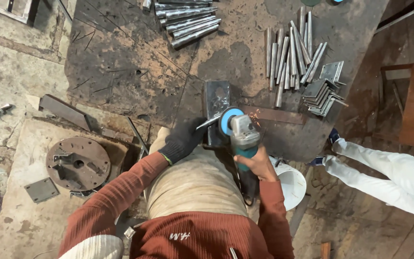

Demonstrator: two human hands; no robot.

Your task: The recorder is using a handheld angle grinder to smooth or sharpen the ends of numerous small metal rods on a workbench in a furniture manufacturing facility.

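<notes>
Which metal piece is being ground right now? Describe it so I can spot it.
On the rusty steel table, look at the near edge between the hands. The dark rectangular plate lies there, alone under the grinder's blue disc, unlike the shiny rods and stacked brackets.

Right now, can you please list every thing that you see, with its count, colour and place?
angle grinder: one, teal and grey, blue disc on the plate
metal plate: one, dark, worktable front edge
worktable: one, rusty brown, upper middle
metal rods: many, grey, two piles on the worktable
angle brackets: one stack, grey, right of the rods
round flange: one, rusty, floor left
white bucket: one, floor right
another person's legs: white trousers, right
left hand: black glove, by the plate
right hand: bare, grips the grinder
</notes>
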